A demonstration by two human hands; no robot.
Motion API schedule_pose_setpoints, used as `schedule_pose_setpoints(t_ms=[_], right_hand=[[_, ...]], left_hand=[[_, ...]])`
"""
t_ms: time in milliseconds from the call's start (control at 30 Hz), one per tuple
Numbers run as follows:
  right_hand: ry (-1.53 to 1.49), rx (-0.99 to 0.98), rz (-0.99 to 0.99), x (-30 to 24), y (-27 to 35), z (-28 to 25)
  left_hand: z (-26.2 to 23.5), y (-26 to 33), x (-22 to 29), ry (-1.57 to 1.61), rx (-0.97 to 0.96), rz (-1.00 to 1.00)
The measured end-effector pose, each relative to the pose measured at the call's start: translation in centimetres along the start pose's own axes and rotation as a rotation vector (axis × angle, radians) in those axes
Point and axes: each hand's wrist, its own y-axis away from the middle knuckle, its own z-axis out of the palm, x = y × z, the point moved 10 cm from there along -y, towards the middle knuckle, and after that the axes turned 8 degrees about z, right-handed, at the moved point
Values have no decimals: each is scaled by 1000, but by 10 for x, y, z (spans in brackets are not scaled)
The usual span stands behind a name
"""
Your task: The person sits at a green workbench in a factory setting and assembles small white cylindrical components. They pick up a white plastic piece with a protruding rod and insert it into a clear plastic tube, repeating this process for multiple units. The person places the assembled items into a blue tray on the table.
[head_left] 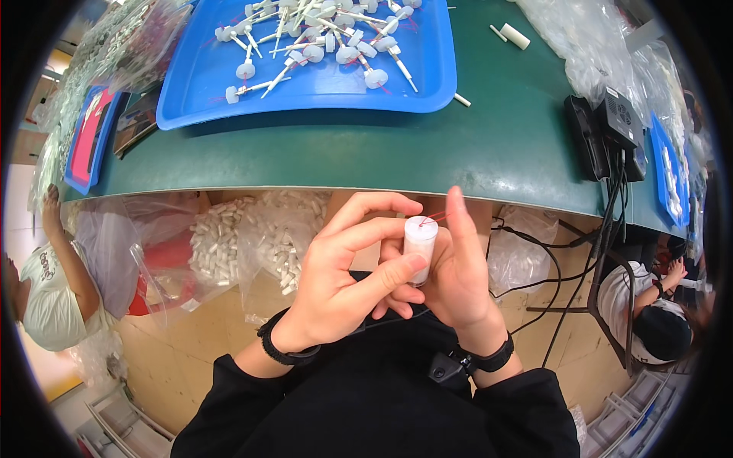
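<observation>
Between my hands, just off the table's near edge, stands a small white cylinder (pixel 419 248) with a round cap and thin red wires coming out of its top. My left hand (pixel 343 267) grips it from the left, thumb across its front and fingers bent round its far side. Cupped along its right side is my right hand (pixel 462 275), thumb pointing up beside the red wires; its other fingers are partly hidden behind the cylinder and my left hand. A blue tray (pixel 305 114) ahead on the table bears many white stick-like pieces (pixel 347 55) with round caps and red wires.
On the green table (pixel 504 145) lie a short white tube (pixel 515 36) and black boxy devices (pixel 620 118) with hanging cables. Clear bags of white cylinders (pixel 221 240) sit below the edge. Other people (pixel 57 286) sit left and right (pixel 649 305); a chair frame stands at right.
</observation>
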Motion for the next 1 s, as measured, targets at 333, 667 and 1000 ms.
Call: schedule_pose_setpoints(t_ms=[333, 667, 1000], right_hand=[[114, 69, 11, 2, 4, -7], [355, 187, 31, 12, 7, -10], [588, 304, -54, -2, 32, -46]], left_hand=[[4, 1, 3, -59, -46, 13], [-36, 14, -11, 119, 137, 14], [-252, 161, -113, 7, 690, -264]])
